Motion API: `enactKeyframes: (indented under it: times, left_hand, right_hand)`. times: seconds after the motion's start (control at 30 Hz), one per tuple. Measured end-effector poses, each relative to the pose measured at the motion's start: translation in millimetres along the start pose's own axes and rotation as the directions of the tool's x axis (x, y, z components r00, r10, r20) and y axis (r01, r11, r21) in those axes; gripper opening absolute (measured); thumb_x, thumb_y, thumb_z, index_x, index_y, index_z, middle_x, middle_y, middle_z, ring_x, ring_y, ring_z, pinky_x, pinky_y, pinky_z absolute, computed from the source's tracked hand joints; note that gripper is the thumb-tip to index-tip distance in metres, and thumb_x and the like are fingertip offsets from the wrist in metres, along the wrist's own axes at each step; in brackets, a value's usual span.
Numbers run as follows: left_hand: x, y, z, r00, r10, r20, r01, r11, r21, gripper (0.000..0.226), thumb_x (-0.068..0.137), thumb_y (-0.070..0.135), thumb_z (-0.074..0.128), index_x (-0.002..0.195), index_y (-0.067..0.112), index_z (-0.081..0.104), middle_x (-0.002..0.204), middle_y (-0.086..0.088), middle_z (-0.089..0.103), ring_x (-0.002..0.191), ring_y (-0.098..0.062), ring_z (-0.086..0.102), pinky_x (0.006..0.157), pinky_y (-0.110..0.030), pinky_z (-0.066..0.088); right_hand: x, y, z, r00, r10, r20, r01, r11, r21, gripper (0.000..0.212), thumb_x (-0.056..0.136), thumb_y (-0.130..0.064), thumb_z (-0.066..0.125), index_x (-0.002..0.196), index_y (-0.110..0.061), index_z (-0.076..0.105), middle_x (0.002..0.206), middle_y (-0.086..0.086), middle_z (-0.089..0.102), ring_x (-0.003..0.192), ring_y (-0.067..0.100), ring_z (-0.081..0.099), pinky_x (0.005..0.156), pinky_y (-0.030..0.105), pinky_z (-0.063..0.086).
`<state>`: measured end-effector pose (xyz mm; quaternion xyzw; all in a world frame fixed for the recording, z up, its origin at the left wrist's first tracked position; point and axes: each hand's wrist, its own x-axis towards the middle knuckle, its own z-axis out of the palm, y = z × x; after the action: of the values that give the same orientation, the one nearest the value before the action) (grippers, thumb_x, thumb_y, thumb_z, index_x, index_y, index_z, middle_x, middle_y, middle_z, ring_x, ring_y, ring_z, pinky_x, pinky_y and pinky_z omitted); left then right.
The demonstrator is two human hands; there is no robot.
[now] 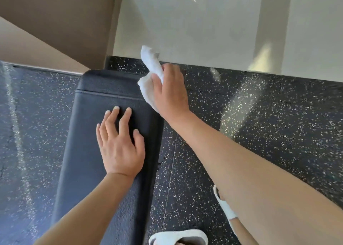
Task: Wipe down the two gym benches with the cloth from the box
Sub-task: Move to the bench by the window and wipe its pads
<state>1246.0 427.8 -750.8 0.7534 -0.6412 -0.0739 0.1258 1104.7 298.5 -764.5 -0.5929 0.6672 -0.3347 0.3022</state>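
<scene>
A black padded gym bench (89, 152) runs from the bottom of the view up to the wall. My left hand (120, 142) rests flat on its top, fingers spread and straight. My right hand (169, 90) grips a crumpled white cloth (151, 68) at the bench's far right corner; part of the cloth sticks up above the hand and part hangs under it against the bench edge. Only one bench is in view, and no box.
Black speckled rubber flooring (259, 124) surrounds the bench. A pale wall (204, 22) and a tan wall panel (55, 22) stand just beyond the bench's far end. A white sandal on my foot (178, 238) is at the bottom, right of the bench.
</scene>
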Motion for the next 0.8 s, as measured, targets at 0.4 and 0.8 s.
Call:
enactKeyframes:
  times: [0.4,0.8]
  left_hand:
    - [-1.7,-8.7,10.4,0.999,-0.015,0.032,0.014,0.999,0.034,0.062,0.093,0.029,0.041,0.154,0.018,0.045,0.165,-0.009,0.035,0.156,-0.035,0.026,0.125,-0.064,0.020]
    - [-0.5,-10.1,13.5,0.999,0.025,0.021,-0.027,0.995,0.095,0.064,0.092,0.027,0.042,0.154,0.013,0.044,0.163,-0.012,0.035,0.154,-0.040,0.029,0.121,-0.067,0.024]
  right_hand:
    - [-151.7,1.2,24.4,0.925,0.379,0.019,-0.350,0.834,0.427,0.010,0.106,-0.038,0.049,0.112,-0.032,0.043,0.105,-0.009,0.053,0.098,0.013,0.056,0.085,0.034,0.047]
    - [0.9,9.2,18.2,0.921,0.389,-0.029,-0.333,0.821,0.465,0.018,0.107,-0.020,0.052,0.108,-0.002,0.054,0.101,0.013,0.061,0.092,0.030,0.059,0.084,0.047,0.050]
